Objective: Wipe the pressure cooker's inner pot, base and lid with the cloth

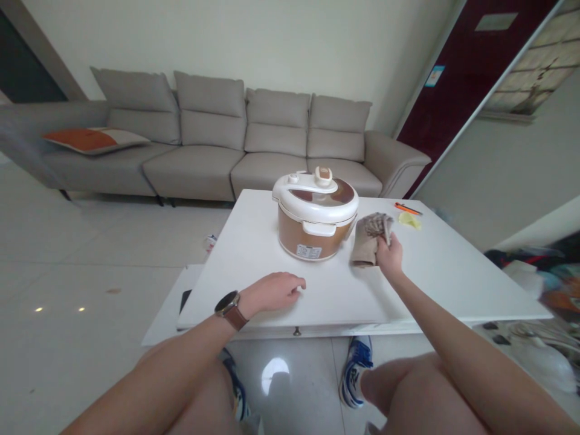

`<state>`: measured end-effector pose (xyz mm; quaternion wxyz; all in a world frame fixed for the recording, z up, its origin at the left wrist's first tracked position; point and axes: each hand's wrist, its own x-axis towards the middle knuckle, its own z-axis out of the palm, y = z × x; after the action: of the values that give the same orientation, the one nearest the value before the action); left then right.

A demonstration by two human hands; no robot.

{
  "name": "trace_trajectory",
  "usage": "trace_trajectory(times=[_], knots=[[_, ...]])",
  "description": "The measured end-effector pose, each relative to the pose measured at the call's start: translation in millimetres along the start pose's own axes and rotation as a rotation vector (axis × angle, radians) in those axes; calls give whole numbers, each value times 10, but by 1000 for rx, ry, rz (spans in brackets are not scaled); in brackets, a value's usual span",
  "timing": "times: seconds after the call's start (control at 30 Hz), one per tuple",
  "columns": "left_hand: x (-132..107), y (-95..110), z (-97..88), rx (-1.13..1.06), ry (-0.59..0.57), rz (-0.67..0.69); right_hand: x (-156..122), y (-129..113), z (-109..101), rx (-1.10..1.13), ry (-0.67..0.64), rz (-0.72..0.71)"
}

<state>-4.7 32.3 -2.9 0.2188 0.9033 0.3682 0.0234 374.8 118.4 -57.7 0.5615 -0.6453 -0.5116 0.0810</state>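
A brown and white rice cooker [316,212] with its lid closed stands in the middle of the white table [453,272]. My right hand [389,255] is closed on a beige patterned cloth [369,238], holding it just right of the cooker, close to its side. My left hand [274,291] rests on the table in front of the cooker with its fingers loosely curled, holding nothing. A watch with a brown strap is on my left wrist.
An orange pen [408,208] and a yellow scrap [410,220] lie at the table's far right. A grey sofa [217,145] with an orange cushion [90,140] stands behind. Cluttered items [539,284] sit at the right. My knees and blue shoes are below the table's edge.
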Motion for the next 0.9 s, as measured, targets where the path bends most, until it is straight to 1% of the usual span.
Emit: trace_trajectory(times=[0.03, 0.07, 0.1, 0.17, 0.23, 0.27, 0.33, 0.4, 0.47, 0.5, 0.53, 0.57, 0.6, 0.7, 0.73, 0.77, 0.8, 0.83, 0.9], knots=[[6, 0, 11, 1, -3, 0, 56, -40, 28, 116, 115, 114], [14, 2, 25, 2, -6, 0, 111, -84, 60, 214, 200, 194], [24, 6, 40, 1, -11, 2, 162, -134, 95, 282, 252, 244], [47, 20, 68, 0, -17, 11, 226, -264, 171, 331, 278, 263], [72, 42, 88, 4, -22, 26, 219, -452, 249, 321, 259, 186], [85, 55, 95, 9, -24, 32, 187, -568, 288, 305, 230, 104], [109, 82, 102, 20, -29, 37, 78, -819, 357, 228, 134, -135], [129, 105, 105, 34, -34, 42, -45, -1040, 414, 130, -29, -369], [142, 119, 113, 47, -37, 55, -124, -1176, 459, 28, -151, -589], [145, 121, 120, 54, -39, 61, -132, -1205, 478, -19, -185, -665], [146, 120, 129, 61, -42, 67, -114, -1214, 493, -58, -199, -710], [146, 117, 139, 67, -45, 73, -71, -1209, 505, -90, -194, -715], [144, 114, 149, 72, -50, 76, -6, -1199, 513, -115, -168, -681], [132, 104, 172, 70, -63, 75, 270, -1221, 496, -207, -83, -458], [129, 104, 176, 64, -63, 72, 365, -1265, 474, -255, -79, -396], [128, 105, 178, 58, -64, 66, 450, -1329, 444, -311, -102, -372], [130, 106, 180, 53, -65, 60, 520, -1410, 409, -367, -156, -397], [135, 108, 182, 48, -67, 57, 571, -1502, 370, -418, -240, -476], [156, 107, 193, 45, -75, 58, 619, -1695, 303, -480, -445, -704]])
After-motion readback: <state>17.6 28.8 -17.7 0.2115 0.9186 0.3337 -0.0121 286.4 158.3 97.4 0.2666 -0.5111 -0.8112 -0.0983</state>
